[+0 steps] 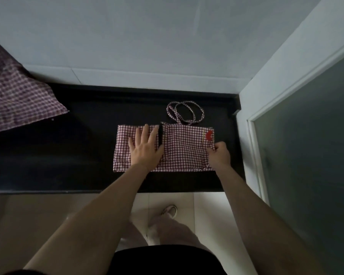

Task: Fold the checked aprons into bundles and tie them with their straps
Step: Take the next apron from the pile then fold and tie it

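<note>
A red-and-white checked apron (184, 147) lies folded into a long flat rectangle on the black counter (78, 155). Its checked straps (184, 112) loop loosely behind the far edge. A dark band (160, 136) crosses the fold near the middle, and a red patch (209, 135) sits at the right end. My left hand (145, 148) presses flat on the left half with fingers spread. At the right end, my right hand (218, 153) pinches the apron's edge with curled fingers.
More checked cloth (18, 98) hangs in a heap over the counter's left end. A white wall (147, 36) stands behind, and a frosted door with a white frame (306, 135) closes the right side. Tiled floor and my shoe (170, 210) show below the counter's edge.
</note>
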